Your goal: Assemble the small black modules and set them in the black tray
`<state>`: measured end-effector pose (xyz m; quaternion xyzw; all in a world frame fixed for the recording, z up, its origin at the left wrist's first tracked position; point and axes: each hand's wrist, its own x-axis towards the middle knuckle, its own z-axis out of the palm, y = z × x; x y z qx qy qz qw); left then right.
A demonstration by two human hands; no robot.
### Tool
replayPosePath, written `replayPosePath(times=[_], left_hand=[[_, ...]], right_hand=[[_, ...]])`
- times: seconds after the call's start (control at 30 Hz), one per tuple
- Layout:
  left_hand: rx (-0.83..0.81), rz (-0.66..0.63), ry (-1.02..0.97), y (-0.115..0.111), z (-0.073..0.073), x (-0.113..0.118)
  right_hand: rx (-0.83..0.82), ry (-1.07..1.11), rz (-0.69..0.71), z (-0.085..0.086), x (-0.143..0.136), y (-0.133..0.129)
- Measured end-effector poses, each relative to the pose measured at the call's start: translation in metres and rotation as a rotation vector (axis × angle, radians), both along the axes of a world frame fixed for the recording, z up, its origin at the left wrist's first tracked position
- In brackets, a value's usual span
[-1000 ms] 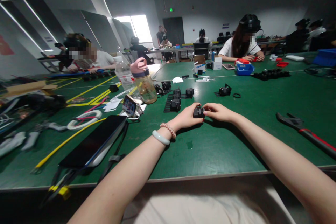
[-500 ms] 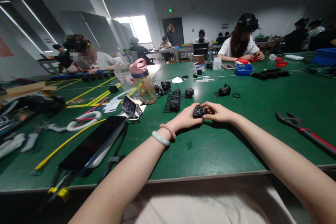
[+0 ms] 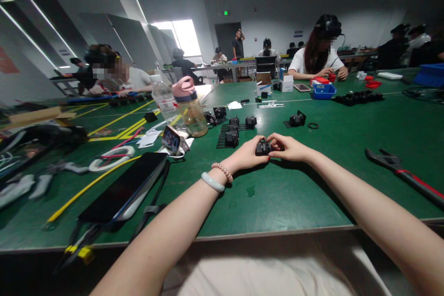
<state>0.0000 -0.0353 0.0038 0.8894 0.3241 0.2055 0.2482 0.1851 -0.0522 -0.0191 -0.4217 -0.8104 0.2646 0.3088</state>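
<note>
Between both hands, just above or on the green table (image 3: 277, 203), is a small black ribbed plastic part (image 3: 262, 149); its exact kind is unclear. My left hand (image 3: 250, 153), with a bead bracelet and a pale bangle at the wrist, is closed on its left side. The fingers of my right hand (image 3: 285, 148) pinch it from the right, hiding that end. Similar black parts with comb-like plates (image 3: 231, 138) lie beyond my left hand. Another black part with a plate (image 3: 296, 119) sits farther right, beside a thin black ring (image 3: 313, 126).
Large pliers (image 3: 398, 171) with red-black handles lie right. To the left are a black phone-like device (image 3: 123, 187), a yellow cable (image 3: 86, 190), a small phone on a stand (image 3: 172, 139) and a pink-lidded bottle (image 3: 191, 111). A blue bin (image 3: 323, 91) stands near a co-worker (image 3: 317, 58) across the table.
My hands keep their grip on the black part with barely any movement. In the background, a standing person has shifted to the right.
</note>
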Motion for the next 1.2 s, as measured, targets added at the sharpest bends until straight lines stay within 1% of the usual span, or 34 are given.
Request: replayPosePath(times=[0.2,0.6,1.2], left_hand=[[0.01,-0.016,-0.018,0.0007,-0.0015,-0.0006],[0.024,-0.013,-0.007,0.0026,-0.0023,-0.0006],[0.008,-0.005,-0.009,-0.0003,-0.001,0.0]], right_hand=[[-0.002,-0.004,-0.001,-0.0021,0.0004,0.0014],[-0.014,-0.005,-0.004,0.0024,0.0002,-0.0015],[-0.013,-0.014,-0.034,0.0009,0.0004,0.0004]])
